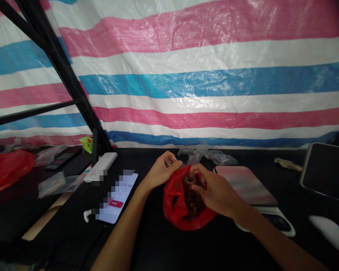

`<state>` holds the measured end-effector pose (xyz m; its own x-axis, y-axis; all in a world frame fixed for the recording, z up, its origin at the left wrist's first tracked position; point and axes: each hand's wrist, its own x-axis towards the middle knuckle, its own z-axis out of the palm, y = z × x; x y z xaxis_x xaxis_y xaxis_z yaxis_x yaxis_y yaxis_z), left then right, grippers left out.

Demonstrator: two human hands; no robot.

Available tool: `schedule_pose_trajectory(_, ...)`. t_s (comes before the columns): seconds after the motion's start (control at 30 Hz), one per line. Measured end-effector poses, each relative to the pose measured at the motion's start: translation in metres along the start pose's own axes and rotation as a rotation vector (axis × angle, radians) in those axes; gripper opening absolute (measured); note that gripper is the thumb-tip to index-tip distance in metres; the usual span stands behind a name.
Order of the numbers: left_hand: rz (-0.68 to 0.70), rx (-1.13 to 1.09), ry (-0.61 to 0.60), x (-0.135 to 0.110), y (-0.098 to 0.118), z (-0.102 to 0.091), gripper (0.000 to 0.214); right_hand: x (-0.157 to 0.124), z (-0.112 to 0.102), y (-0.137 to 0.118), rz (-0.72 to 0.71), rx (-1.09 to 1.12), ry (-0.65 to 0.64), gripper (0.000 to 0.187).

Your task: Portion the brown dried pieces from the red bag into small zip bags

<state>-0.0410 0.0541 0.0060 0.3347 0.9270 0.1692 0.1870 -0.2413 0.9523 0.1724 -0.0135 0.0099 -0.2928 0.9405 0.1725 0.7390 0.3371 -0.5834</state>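
A red plastic bag [172,210] stands on the black table with its mouth open, and dark brown dried pieces [194,207] fill it. My right hand [219,190] reaches over the bag's mouth from the right. Its thumb and fingertips are closed round a brown piece [190,178], too dim to name by kind. Beside the bag's far left rim, my left hand [161,171] is curled round a small clear plastic bag [171,160], mostly hidden by the fingers. Behind the hands lie crumpled clear plastic bags [200,153].
To the left are a lit phone [120,201], a white box [103,165], a white earbud [87,215] and another red bag [11,169]. At right lie a pinkish flat case [245,184], a white mouse [332,231] and a dark-screened device [326,171]. Striped sheeting [214,82] hangs behind.
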Motion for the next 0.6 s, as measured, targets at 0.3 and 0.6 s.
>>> schedule_pose_trajectory(0.3, 0.111, -0.061, -0.175, -0.002, -0.004, 0.020, 0.040, 0.006, 0.001, 0.012, -0.217, 0.061, 0.351, 0.035)
schedule_pose_trajectory(0.6, 0.092, -0.172, -0.216, -0.002, -0.017, 0.035, 0.046, 0.004, 0.006, 0.019, -0.413, -0.104, 0.331, 0.047)
